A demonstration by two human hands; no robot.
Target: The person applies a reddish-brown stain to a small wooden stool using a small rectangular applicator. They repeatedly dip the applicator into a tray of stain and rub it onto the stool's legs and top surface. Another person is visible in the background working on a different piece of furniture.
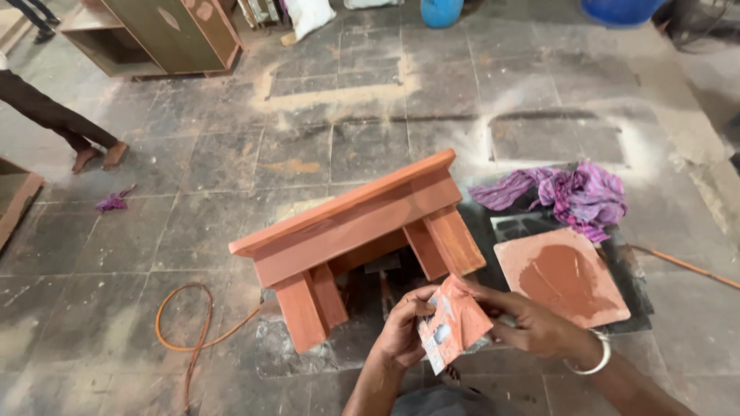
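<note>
A small wooden stool (362,235), coated in reddish-brown paint, lies tipped on the stone floor just ahead of me. Below it, both hands hold a folded, paint-stained sheet, likely sandpaper (456,320). My left hand (401,331) grips its left edge. My right hand (532,323), with a silver bangle on the wrist, pinches its right side. A square board (574,277) smeared with the same reddish paste lies on the floor right of the stool.
A crumpled purple cloth (574,192) lies behind the board. An orange hose (196,331) loops on the floor at the left. A person's legs (65,127) stand at the far left near a wooden cabinet (166,35). Blue containers (442,11) stand at the back.
</note>
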